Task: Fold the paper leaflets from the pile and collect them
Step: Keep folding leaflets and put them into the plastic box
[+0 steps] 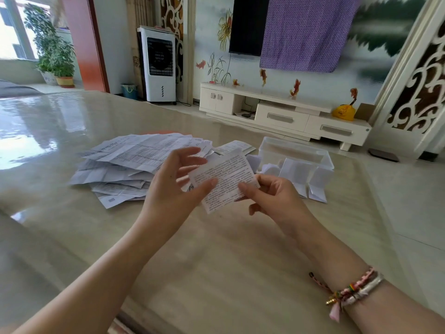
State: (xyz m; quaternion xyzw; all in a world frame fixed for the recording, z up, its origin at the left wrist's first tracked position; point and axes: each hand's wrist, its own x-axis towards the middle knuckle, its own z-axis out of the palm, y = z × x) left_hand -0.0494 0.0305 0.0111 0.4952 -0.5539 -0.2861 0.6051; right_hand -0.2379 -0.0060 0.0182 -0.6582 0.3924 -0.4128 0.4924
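Paper leaflet [224,182], held above the table [216,249] between pile [134,165] and clear plastic box [298,153], is pinched by left hand [173,186] and right hand [272,196]; align edges squarely, then crease firmly.

Glossy beige marble-look table [216,249], reflective surface. Resting directly on it: a loose, fanned pile of unfolded printed leaflets [134,162] at centre left; a clear plastic container [297,154] at centre right, well apart from the pile's main body; several folded white leaflets [313,186] lying against the container's near wall. A few further printed sheets [237,146] lie between pile and container.
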